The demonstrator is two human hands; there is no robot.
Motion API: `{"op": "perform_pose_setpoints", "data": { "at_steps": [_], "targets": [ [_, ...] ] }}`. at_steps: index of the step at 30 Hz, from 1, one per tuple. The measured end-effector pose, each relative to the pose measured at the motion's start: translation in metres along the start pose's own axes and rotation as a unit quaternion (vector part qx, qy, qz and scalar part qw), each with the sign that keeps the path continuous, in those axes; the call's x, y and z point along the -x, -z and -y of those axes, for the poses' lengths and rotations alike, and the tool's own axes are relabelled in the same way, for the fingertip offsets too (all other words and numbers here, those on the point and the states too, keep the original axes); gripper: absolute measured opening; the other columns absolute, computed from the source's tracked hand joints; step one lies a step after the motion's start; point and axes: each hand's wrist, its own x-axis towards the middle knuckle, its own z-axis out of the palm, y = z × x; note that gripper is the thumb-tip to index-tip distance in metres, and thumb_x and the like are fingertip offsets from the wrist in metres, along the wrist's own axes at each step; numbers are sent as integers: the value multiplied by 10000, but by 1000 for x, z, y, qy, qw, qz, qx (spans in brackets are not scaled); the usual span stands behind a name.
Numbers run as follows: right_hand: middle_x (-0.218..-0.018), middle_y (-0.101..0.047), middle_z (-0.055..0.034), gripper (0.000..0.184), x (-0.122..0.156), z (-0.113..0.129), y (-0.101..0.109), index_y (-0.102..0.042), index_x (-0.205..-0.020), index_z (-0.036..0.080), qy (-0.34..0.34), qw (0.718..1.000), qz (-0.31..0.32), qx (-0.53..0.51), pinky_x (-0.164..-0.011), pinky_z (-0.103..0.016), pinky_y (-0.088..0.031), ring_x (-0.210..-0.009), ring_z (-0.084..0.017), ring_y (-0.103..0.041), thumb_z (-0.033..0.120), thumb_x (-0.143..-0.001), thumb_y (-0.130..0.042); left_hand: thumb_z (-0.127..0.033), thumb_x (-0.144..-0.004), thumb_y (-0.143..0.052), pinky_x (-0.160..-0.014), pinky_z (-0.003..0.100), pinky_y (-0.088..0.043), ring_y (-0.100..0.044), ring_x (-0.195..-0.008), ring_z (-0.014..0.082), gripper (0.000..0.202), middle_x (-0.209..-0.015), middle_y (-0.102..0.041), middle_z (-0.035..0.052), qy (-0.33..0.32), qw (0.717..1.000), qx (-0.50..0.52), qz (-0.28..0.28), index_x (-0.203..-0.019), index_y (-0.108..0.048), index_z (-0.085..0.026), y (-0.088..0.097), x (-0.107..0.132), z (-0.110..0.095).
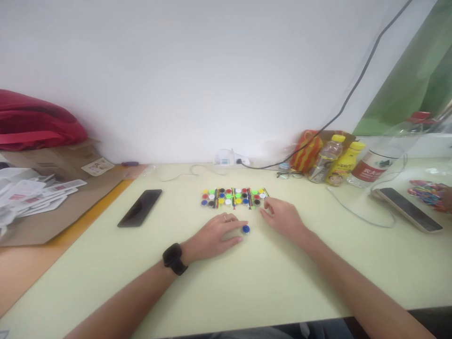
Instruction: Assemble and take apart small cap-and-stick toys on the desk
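Several small round caps in mixed colours (238, 195) lie in tight rows on the table, with thin coloured strips (233, 199) standing or lying between groups of them. My left hand (215, 235) rests flat with its fingers stretched out, the index fingertip beside or touching a single blue cap (246, 229) nearer to me. At the right end of the rows is my right hand (284, 219). Its fingers are curled, thumb close to the index finger, against the last caps; whatever lies between the fingertips is hidden. A black watch (174, 259) is on my left wrist.
A dark phone (140, 208) lies to the left and another phone (409, 209) to the right. Bottles (341, 165), glasses (289, 174) and a cable (268, 167) are along the wall. Papers (45, 197) cover cardboard at left. Colourful strips (429, 194) lie far right beside another person's hand (447, 198).
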Motion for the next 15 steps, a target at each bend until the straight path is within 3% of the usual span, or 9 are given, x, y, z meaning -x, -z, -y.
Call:
{"op": "perform_pose_setpoints", "data": {
  "at_steps": [5,15],
  "targets": [
    [-886,-730,-61,206,-8,-21,0,-589,-821,221,-69,992,25,100,-640,-308,-322,-827,-225,-648,371,-962,-573,-355,-1024,-587,-963,375,-538,-648,-1071,233,291,-1153,-706,82,-12,1000,6,-6,-1282,-705,-292,-2,-1,-2],
    [-928,-742,-88,199,-9,-16,-1,-643,-865,207,-68,987,57,132,-646,-321,-332,-859,-236,-669,312,-982,-520,-354,-1025,-587,-941,370,-548,-663,-1054,226,271,-1130,-730,74,0,1000,17,-15,-1251,-714,-278,-1,-1,-1]
  ]
}}
